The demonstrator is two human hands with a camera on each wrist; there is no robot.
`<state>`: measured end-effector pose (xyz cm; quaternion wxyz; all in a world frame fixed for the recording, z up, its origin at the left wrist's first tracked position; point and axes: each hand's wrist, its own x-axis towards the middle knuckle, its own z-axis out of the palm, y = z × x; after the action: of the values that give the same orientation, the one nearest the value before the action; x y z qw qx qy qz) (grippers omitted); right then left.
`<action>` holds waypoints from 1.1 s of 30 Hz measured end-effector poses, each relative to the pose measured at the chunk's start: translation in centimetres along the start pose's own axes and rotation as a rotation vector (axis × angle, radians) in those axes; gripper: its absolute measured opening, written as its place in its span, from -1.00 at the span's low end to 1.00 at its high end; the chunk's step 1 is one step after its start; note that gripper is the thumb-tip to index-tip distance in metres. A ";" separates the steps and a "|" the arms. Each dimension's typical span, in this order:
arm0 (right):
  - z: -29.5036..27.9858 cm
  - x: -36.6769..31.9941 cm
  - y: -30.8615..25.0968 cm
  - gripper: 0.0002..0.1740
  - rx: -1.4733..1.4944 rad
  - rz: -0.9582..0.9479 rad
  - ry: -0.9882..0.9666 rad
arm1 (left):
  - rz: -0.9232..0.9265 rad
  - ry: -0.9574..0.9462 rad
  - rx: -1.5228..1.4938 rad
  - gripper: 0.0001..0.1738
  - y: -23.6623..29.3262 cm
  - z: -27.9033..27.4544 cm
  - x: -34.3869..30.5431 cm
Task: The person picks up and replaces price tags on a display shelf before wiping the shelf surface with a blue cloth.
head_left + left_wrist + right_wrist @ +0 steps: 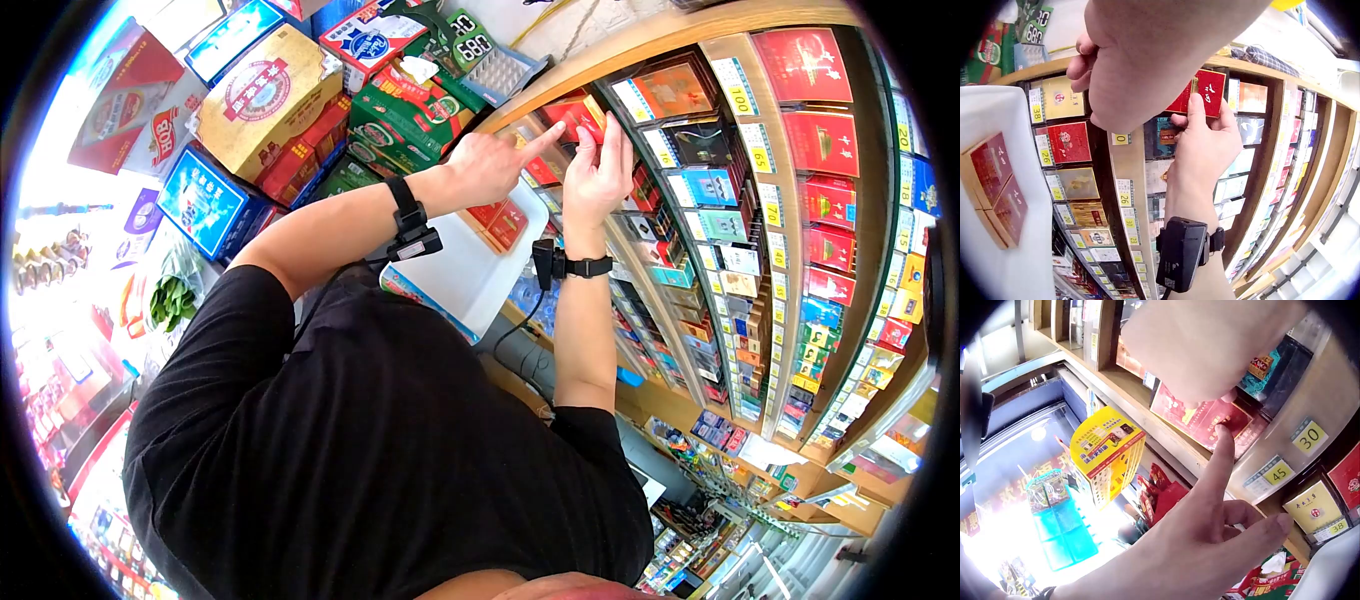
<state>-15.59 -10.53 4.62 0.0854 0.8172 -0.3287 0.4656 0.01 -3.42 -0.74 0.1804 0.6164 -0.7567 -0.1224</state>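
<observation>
At the top shelf edge, my right hand [597, 180] pinches a red pack [582, 112] between thumb and fingers; the left wrist view shows the thumb of this hand [1207, 144] across the pack [1211, 94]. My left hand [490, 165] points at it with a straight index finger, the other fingers bent. In the right wrist view, the left index fingertip [1221, 432] touches a red surface, and the right hand [1210, 350] hides part of it. Red packs [1009, 209] lie together in a white tray [1038, 169] below the hands.
Shelf rows of packs with price labels [1310, 437] run down the right. Beer cartons [268, 100] and green boxes [410, 115] are stacked on the left, near a calculator [470, 45]. A yellow box [1107, 450] stands beyond the shelf in the right wrist view.
</observation>
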 end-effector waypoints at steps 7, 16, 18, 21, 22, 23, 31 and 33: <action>0.3 -0.1 0.0 -0.55 -0.003 -0.008 0.031 | -0.008 -0.043 -0.020 0.15 0.4 -0.8 0.1; 0.4 0.2 -0.4 -0.57 -0.014 -0.041 0.039 | 0.008 -0.007 -0.058 0.25 0.4 -0.5 -0.2; 0.4 0.2 -0.7 -0.57 -0.011 -0.028 0.034 | 0.006 -0.020 -0.059 0.25 0.4 -0.3 -0.1; 0.4 0.3 -0.9 -0.59 -0.007 -0.031 0.045 | -0.002 -0.050 -0.066 0.25 0.5 -0.6 -0.1; 0.4 0.1 -0.7 -0.59 -0.009 -0.010 0.028 | -0.004 -0.067 -0.072 0.25 0.6 -0.7 -0.2; 0.4 0.0 -0.6 -0.60 -0.011 0.012 0.011 | -0.005 -0.069 -0.073 0.25 0.6 -0.5 -0.2; 0.6 0.3 -0.7 -0.59 -0.033 -0.033 0.037 | -0.028 -0.080 -0.050 0.25 0.6 -1.0 0.1; 0.7 0.4 -0.6 -0.59 -0.033 -0.041 0.044 | -0.029 -0.075 -0.050 0.24 0.6 -1.2 0.4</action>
<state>-14.55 -10.54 4.62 0.1158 0.8118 -0.3175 0.4763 -0.02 -3.60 0.66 0.1655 0.6175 -0.7506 -0.1669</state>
